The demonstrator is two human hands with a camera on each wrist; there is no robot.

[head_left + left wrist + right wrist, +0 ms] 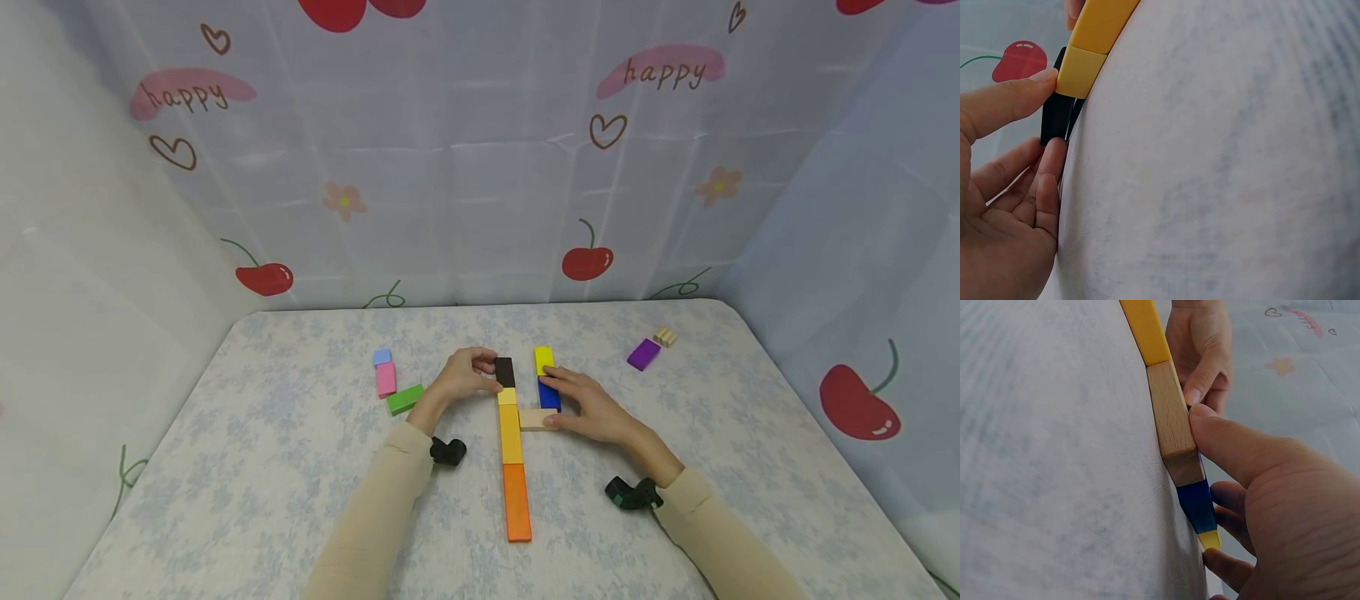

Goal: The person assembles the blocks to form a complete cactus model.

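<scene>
In the head view my left hand [467, 375] holds a black block [506, 372] at the top of an upright row. Its thumb touches a small pale yellow block [1080, 73] below, and its fingers are bent at the black block's side. Down the row follow a golden yellow block [511, 433] and an orange block [516, 504]. My right hand [592, 407] rests with spread fingers on a second group: its thumb touches a bare wood block [1171, 412], its fingers a blue block [550, 395] and a bright yellow block [543, 360]. The wood block meets the golden one.
To the left lie a light blue block [382, 357], a pink block [386, 379] and a green block [406, 400]. At the back right are a purple block [643, 354] and several small wood pieces [664, 337]. A printed curtain [465, 208] hangs behind the table.
</scene>
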